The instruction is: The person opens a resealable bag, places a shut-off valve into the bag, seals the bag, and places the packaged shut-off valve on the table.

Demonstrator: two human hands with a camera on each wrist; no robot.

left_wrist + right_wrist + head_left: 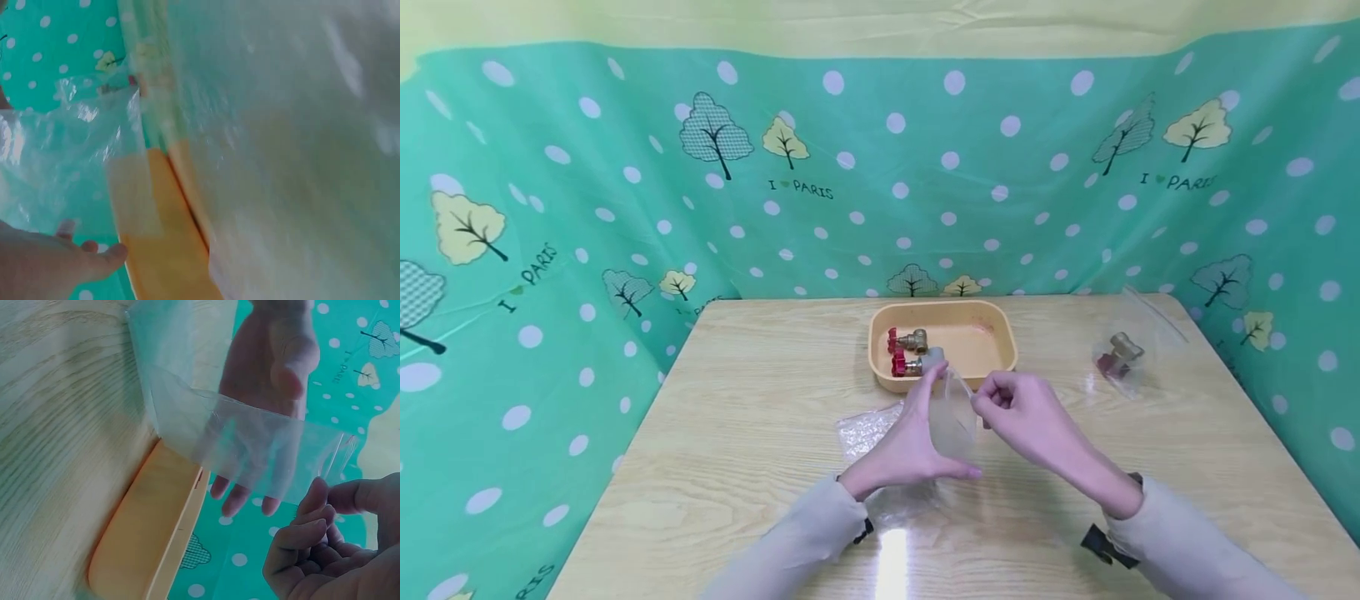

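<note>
Between my hands is a clear plastic bag (953, 421), in front of a tan tray. My right hand (1022, 412) pinches its upper edge between thumb and fingers, plainly seen in the right wrist view. My left hand (910, 442) is against the bag's other side, thumb spread and fingers straight; the right wrist view shows those fingers through the film (250, 447). Two valves with red handles, one above (913, 340) and one below (917, 363), lie in the tray's left part. Left fingertips hide part of the lower valve. Film blurs much of the left wrist view.
The tan tray (962, 333) stands at the table's back middle. More clear plastic bags (861, 433) lie flat under my left hand and forearm. At the right, a bagged valve (1120, 354) rests on the wooden table (737, 433). A green dotted curtain (850, 192) surrounds the table.
</note>
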